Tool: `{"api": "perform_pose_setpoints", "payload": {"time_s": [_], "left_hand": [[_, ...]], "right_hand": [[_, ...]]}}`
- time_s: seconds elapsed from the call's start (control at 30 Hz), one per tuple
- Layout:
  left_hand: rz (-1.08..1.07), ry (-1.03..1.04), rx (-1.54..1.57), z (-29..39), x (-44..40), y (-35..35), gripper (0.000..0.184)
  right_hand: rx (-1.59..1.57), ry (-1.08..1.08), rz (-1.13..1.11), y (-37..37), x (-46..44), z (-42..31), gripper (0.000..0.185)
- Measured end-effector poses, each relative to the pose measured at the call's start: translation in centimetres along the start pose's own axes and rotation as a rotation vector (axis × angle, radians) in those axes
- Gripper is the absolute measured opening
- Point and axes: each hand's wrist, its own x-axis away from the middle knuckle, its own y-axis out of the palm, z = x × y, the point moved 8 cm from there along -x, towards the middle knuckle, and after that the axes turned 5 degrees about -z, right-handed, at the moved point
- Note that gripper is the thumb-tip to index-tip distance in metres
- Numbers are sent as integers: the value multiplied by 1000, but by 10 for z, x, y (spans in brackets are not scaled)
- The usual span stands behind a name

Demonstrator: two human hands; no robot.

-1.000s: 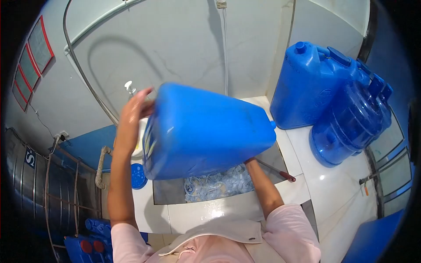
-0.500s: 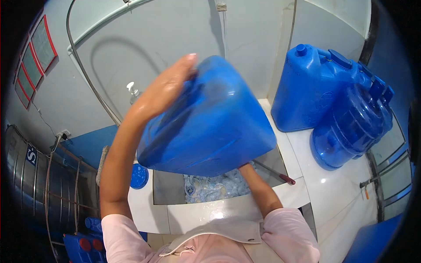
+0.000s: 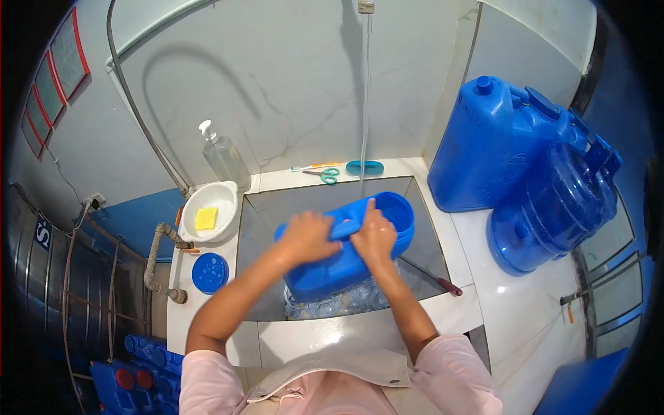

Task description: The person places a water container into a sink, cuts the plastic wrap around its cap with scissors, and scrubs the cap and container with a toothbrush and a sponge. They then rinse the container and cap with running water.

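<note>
A blue jerrycan [image 3: 332, 266] lies tilted in the sink [image 3: 432, 242], its wide uncapped mouth facing up and to the right. My left hand [image 3: 309, 236] is closed around its handle near the back end. Close to the mouth, my right hand [image 3: 374, 236] grips the front end of the handle, thumb on top; its other fingers are partly hidden. Crumpled clear-and-blue plastic pieces [image 3: 346, 301] lie on the sink floor under the can. A thin stream of water [image 3: 364, 104] runs down from the tap [image 3: 366, 7] behind the can's mouth.
On the left ledge are a white basin [image 3: 228, 225] with a yellow sponge [image 3: 206, 218], a blue cap [image 3: 210, 272] and a pump bottle [image 3: 225, 159]. Scissors [image 3: 325, 174] and a teal brush [image 3: 364, 168] lie behind. Blue containers [image 3: 477, 152] stand right; a red-handled tool [image 3: 449, 286] crosses the sink's edge.
The jerrycan has come down from a raised, tipped position into the sink, and its mouth now shows. My left hand has moved from its upper end to the handle; my right hand from underneath.
</note>
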Motion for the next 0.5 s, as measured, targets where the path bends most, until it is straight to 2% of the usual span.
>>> {"api": "perform_pose_setpoints", "payload": {"time_s": [0.03,0.1,0.13,0.2,0.23,0.27,0.3,0.37,0.43,0.47,0.5], "left_hand": [[110,-30,-105,-1,-2,28,36],[92,-79,-29,-19,-6,49,34],[74,-130,45,-32,-4,57,32],[85,-132,29,-47,17,63,29],[104,-138,4,-57,26,61,26],[99,-144,6,-65,36,60,26],[164,-103,4,-68,49,52,25],[220,-81,14,-72,75,38,24],[304,16,-24,-64,95,10,21],[302,-2,-18,-65,102,-1,21],[356,46,-60,-59,110,-16,20]], "right_hand": [[2,2,-2,5,6,-8,67],[97,-154,-60,16,14,-28,69],[102,-153,-63,15,11,-23,69],[-200,-331,-329,15,10,-32,60],[-343,-345,-341,-7,-1,-29,43],[-476,-315,-219,-22,-16,-13,27],[-677,-15,-273,-40,-30,6,22],[-608,-50,-228,-1,-70,66,24],[-484,48,-578,89,-84,124,27],[-483,39,-595,108,-79,126,27],[-560,111,-810,136,-58,128,28]]}}
